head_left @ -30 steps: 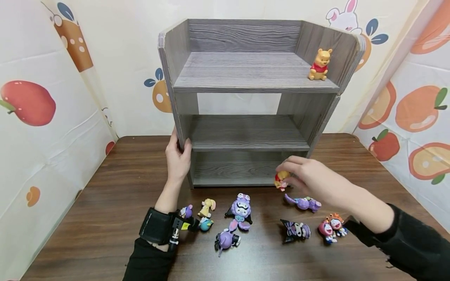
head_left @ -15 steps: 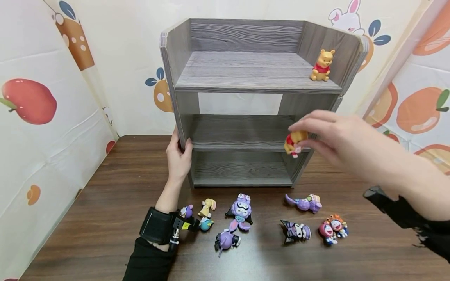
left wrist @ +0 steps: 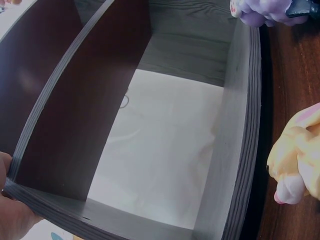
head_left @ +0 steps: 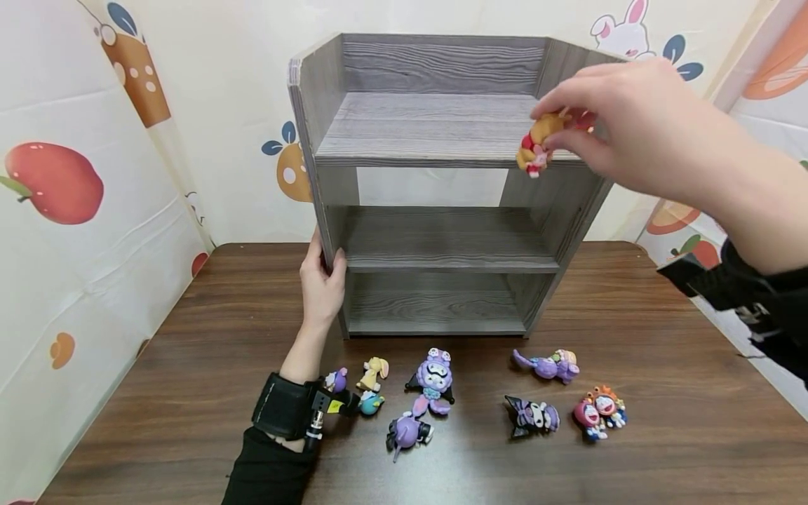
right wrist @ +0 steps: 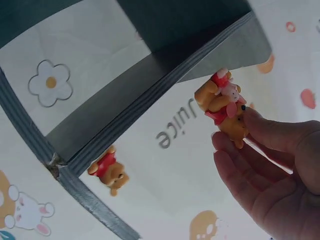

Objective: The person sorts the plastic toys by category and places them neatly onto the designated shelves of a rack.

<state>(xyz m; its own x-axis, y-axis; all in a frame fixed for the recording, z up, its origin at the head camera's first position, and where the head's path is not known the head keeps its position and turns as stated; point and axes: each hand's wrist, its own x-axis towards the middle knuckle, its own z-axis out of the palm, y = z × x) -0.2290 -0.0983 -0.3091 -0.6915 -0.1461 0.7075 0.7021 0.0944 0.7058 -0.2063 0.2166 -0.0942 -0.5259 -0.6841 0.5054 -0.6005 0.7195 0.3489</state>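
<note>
My right hand point(head_left: 637, 130) pinches a yellow bear figurine point(head_left: 535, 146) in a red shirt, with a small pink piglet at its front, between thumb and fingers. It is in front of the top board's right end. In the right wrist view this bear figurine point(right wrist: 222, 102) is held by its head. Another seated yellow bear figurine point(right wrist: 108, 171) is on the top shelf, mostly hidden behind my right hand in the head view. My left hand point(head_left: 322, 286) grips the left side panel of the grey wood-grain shelf unit point(head_left: 429, 126), thumb at the front.
Several small figurines lie on the brown table point(head_left: 240, 315): a large purple one point(head_left: 434, 379), a yellow long-eared one point(head_left: 372, 374), a purple-and-black one point(head_left: 533, 416) and a red-and-orange pair point(head_left: 600, 412). The shelf unit's lower board point(head_left: 442, 238) lies beneath the right hand. Printed cloth hangs behind.
My right hand has lifted the bear figurine from near the bottom shelf, past the middle one, up to the top board's level. The left hand has kept its grip on the panel.
</note>
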